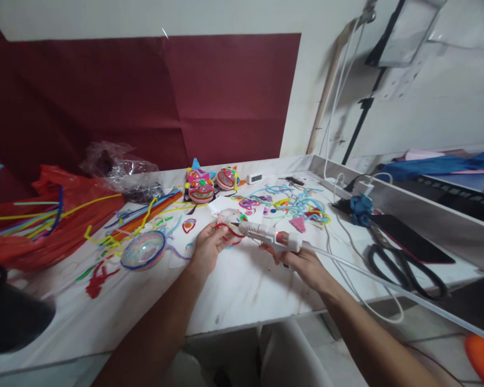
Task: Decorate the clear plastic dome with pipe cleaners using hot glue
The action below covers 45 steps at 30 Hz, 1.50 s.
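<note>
My left hand (206,246) is closed, its fingertips pinching a red pipe cleaner (234,232) by the edge of what looks like a small clear plastic dome (227,216). My right hand (300,264) wraps round the grip of a white hot glue gun (269,235). The gun's nozzle points left and meets or nearly meets the red pipe cleaner; I cannot tell if they touch. A long translucent glue stick (358,274) runs out of the gun's back. Left of my left hand lies a clear bowl (144,250) with a blue pipe-cleaner rim.
Two colourful pipe-cleaner ornaments (200,186) stand at the back. Loose pipe cleaners (290,199) are scattered right of centre. A red plastic bag (76,223) lies left, behind a black container (12,312). Scissors (405,269), a dark phone or tablet (411,239) and white cables lie right.
</note>
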Each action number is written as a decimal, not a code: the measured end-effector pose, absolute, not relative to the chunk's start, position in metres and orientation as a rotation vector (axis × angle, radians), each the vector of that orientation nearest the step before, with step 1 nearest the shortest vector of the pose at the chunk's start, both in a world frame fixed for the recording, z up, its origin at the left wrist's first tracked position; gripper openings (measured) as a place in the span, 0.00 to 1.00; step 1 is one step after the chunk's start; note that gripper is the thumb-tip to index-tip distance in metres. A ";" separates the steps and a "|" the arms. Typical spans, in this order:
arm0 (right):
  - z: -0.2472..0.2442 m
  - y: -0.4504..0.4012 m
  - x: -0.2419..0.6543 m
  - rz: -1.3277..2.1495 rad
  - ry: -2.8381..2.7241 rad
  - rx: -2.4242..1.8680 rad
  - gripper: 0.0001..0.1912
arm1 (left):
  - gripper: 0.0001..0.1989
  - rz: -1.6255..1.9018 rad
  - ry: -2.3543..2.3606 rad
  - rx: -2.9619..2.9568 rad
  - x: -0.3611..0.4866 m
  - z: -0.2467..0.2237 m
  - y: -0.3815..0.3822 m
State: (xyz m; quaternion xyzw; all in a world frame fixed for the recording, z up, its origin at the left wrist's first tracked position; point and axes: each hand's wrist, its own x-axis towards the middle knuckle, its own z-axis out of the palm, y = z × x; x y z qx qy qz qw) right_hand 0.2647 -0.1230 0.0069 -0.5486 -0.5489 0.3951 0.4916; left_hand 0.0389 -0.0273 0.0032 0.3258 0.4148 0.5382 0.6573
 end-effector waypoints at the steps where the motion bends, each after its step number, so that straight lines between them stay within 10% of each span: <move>1: 0.007 -0.123 0.265 0.945 -1.336 -1.336 0.13 | 0.12 1.219 0.941 0.737 0.039 0.003 -0.027; 25: 0.023 -0.123 0.282 0.918 -1.237 -1.463 0.20 | 0.13 1.241 0.939 0.765 0.041 0.005 -0.028; 45: -0.031 -0.086 0.324 -0.112 -2.254 -1.725 0.15 | 0.13 1.289 0.939 0.757 0.037 0.009 -0.026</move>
